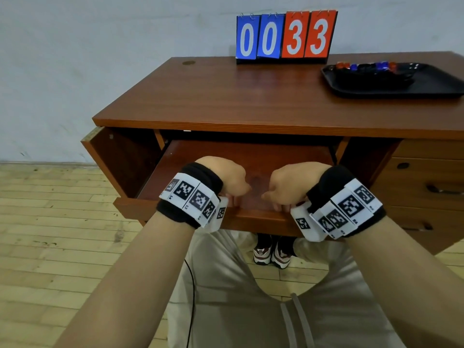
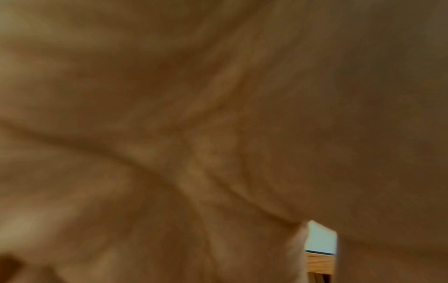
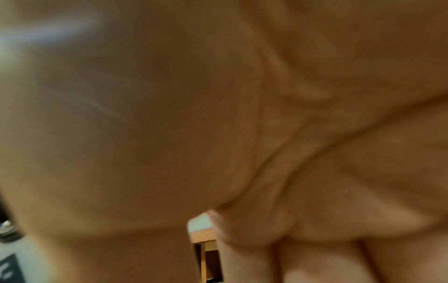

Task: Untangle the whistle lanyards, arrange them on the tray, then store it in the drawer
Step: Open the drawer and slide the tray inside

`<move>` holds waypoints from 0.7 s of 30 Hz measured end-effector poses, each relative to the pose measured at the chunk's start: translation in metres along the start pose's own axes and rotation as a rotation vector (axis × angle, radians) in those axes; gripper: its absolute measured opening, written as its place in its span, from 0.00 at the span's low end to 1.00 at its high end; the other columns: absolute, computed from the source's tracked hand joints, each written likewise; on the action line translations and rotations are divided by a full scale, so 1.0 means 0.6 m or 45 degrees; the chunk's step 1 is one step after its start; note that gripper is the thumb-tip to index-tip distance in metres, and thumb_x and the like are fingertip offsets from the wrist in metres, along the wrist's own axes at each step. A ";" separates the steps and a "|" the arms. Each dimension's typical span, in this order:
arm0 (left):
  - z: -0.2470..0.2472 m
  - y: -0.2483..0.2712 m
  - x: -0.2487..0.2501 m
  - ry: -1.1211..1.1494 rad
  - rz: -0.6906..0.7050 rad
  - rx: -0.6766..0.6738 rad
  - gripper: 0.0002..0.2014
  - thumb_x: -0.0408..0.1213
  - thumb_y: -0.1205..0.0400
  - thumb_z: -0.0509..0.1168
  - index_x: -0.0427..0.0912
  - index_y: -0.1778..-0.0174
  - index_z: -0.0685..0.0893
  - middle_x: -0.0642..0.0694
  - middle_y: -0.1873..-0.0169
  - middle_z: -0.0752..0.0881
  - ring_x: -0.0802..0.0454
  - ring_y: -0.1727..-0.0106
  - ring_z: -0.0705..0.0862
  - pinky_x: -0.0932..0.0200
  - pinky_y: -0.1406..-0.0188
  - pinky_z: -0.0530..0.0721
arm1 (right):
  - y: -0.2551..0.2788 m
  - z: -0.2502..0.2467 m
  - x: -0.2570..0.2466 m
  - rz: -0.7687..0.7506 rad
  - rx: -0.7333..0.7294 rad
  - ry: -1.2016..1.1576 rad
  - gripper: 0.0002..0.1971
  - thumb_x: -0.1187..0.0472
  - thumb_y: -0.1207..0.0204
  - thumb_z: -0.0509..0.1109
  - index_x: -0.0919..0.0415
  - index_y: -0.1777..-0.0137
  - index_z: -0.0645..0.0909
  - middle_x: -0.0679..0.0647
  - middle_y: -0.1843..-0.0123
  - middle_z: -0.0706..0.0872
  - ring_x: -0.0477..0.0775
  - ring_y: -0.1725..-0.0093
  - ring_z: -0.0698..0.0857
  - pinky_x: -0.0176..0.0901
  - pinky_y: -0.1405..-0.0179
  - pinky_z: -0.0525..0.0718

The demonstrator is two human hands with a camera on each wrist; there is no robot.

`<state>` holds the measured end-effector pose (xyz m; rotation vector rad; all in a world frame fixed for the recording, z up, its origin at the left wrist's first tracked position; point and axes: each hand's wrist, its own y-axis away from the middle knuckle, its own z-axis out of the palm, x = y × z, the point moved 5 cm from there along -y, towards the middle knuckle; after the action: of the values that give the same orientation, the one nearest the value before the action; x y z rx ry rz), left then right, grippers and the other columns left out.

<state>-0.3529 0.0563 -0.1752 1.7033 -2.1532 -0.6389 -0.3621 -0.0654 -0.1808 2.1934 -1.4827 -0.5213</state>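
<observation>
The wooden drawer (image 1: 251,159) under the desk top stands pulled out, and its inside shows bare wood. My left hand (image 1: 229,182) and right hand (image 1: 283,184) sit side by side on the drawer's front edge (image 1: 261,217), fingers curled over it. A black tray (image 1: 431,84) lies on the desk at the far right, with red, blue and black whistles and lanyards (image 1: 371,69) along its back side. Both wrist views are filled by blurred palm skin (image 2: 194,134) (image 3: 218,134).
A flip scoreboard (image 1: 285,36) reading 0033 stands at the back of the desk (image 1: 226,96). A side panel (image 1: 115,159) stands ajar left of the drawer. More drawers (image 1: 426,187) sit on the right. My legs and shoes (image 1: 272,254) are below the drawer, over a wooden floor.
</observation>
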 end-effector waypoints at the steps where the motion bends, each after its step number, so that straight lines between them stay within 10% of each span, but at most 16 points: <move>1: 0.000 0.000 0.003 -0.042 0.003 0.001 0.20 0.52 0.08 0.53 0.44 0.59 0.79 0.48 0.62 0.84 0.51 0.59 0.83 0.51 0.47 0.81 | 0.000 0.003 -0.002 -0.009 -0.020 -0.014 0.25 0.44 0.12 0.57 0.56 0.53 0.92 0.48 0.60 0.92 0.52 0.52 0.90 0.44 0.48 0.85; 9: 0.023 0.003 0.014 0.148 0.041 -0.346 0.25 0.53 0.08 0.53 0.42 0.47 0.92 0.47 0.58 0.96 0.48 0.50 0.93 0.53 0.41 0.87 | -0.010 0.028 -0.019 -0.046 -0.243 -0.194 0.23 0.45 0.11 0.56 0.62 0.41 0.85 0.55 0.55 0.95 0.42 0.69 0.88 0.37 0.62 0.83; 14: -0.005 -0.007 0.012 0.183 0.107 -0.027 0.19 0.53 0.10 0.57 0.46 0.41 0.89 0.45 0.51 0.93 0.46 0.48 0.92 0.52 0.49 0.88 | -0.018 0.009 0.001 -0.086 -0.066 -0.377 0.12 0.50 0.13 0.60 0.55 0.40 0.82 0.55 0.50 0.94 0.58 0.55 0.92 0.45 0.58 0.88; 21: -0.079 -0.047 0.022 0.252 0.284 0.212 0.16 0.53 0.11 0.58 0.51 0.48 0.89 0.50 0.54 0.94 0.51 0.53 0.92 0.46 0.44 0.90 | -0.009 -0.075 0.091 -0.057 0.291 -0.262 0.14 0.41 0.15 0.60 0.45 0.48 0.85 0.45 0.59 0.93 0.47 0.59 0.92 0.49 0.51 0.91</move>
<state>-0.3087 0.0311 -0.1502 1.5016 -2.2596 -0.2267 -0.3144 -0.1078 -0.1496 2.4134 -1.6746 -0.6364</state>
